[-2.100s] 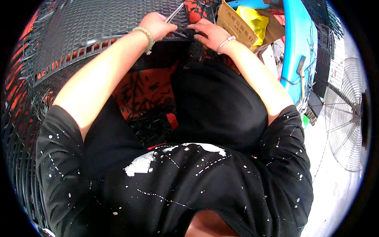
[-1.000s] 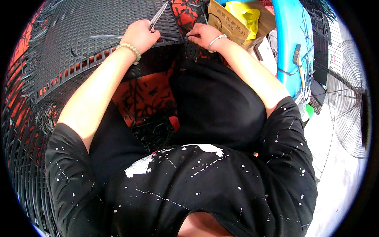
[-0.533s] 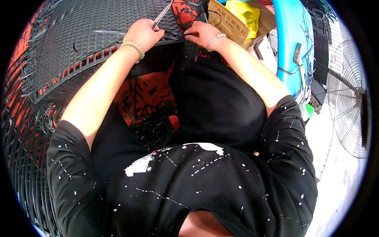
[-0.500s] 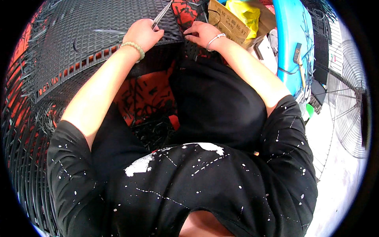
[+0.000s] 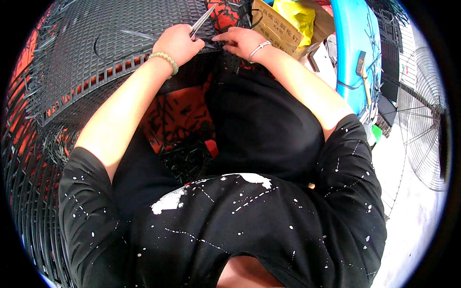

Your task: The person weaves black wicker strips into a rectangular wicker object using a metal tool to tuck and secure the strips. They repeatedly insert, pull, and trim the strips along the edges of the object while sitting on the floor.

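Observation:
My left hand (image 5: 176,45), with a green bead bracelet at the wrist, is closed around slim pointed metal scissors (image 5: 204,20); their blades point up and to the right, and the palm hides the handles. It rests over the edge of a black woven rattan panel (image 5: 144,19). A loose glossy black strip (image 5: 137,34) runs leftward from beside this hand and curls on the weave. Just to the right, my right hand (image 5: 244,42) pinches a dark strip (image 5: 217,42) at the panel's corner, index finger stretched toward the left hand.
An open cardboard box (image 5: 276,29) with a yellow plastic bag (image 5: 300,21) stands behind my right hand. Farther right are a blue tub (image 5: 353,48), a hammer-like tool (image 5: 363,69) against it, and a wire fan guard (image 5: 422,115). Black scraps lie on red material (image 5: 177,115) below the panel.
The right hand has shifted slightly left, its fingers closer to the left hand. The scissors have tilted further right, and the loose strip has moved a little up and right.

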Available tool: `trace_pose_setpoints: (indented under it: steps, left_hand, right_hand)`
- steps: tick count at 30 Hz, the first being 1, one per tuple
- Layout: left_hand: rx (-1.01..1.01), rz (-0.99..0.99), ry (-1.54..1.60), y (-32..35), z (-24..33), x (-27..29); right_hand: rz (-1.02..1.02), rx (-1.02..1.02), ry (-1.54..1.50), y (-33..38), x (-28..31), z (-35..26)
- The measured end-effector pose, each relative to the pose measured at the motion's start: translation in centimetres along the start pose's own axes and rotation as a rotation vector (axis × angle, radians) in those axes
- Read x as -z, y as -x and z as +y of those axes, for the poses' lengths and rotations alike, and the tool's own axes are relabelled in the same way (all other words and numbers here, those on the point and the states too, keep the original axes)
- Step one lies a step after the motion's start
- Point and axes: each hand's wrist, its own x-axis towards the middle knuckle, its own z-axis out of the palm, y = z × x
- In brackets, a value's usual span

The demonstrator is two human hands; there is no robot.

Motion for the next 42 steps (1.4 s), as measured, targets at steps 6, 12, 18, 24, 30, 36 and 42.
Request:
trace_pose_setpoints:
  steps: [6, 12, 18, 24, 30, 36, 42]
  left_hand:
    - [0.075, -0.129, 0.193, -0.8, -0.9, -0.4]
    - [0.195, -0.174, 0.317, -0.8, -1.5, -0.8]
    - [0.206, -0.164, 0.239, -1.1, -3.1, -2.3]
    - [0.071, -0.095, 0.026, -1.3, -3.7, -2.7]
    - [0.099, -0.128, 0.197, -1.0, -2.6, -3.1]
    - [0.105, -0.14, 0.186, -0.6, -2.4, -3.3]
    - [0.08, -0.089, 0.244, -0.3, -2.4, -3.9]
  right_hand:
    - [0.013, -0.018, -0.002, 0.1, -0.1, -0.3]
    - [-0.057, -0.012, 0.004, 0.1, 0.1, -0.1]
    - [0.041, -0.002, -0.093, 0.2, -0.9, 0.8]
    - [-0.037, -0.168, -0.185, 0.1, -0.2, 0.3]
    - [0.027, -0.23, -0.254, 0.1, -2.6, 1.9]
    - [0.027, -0.319, -0.193, -0.4, -1.0, 0.7]
    - [0.002, -0.587, -0.418, -1.1, -1.7, 1.0]
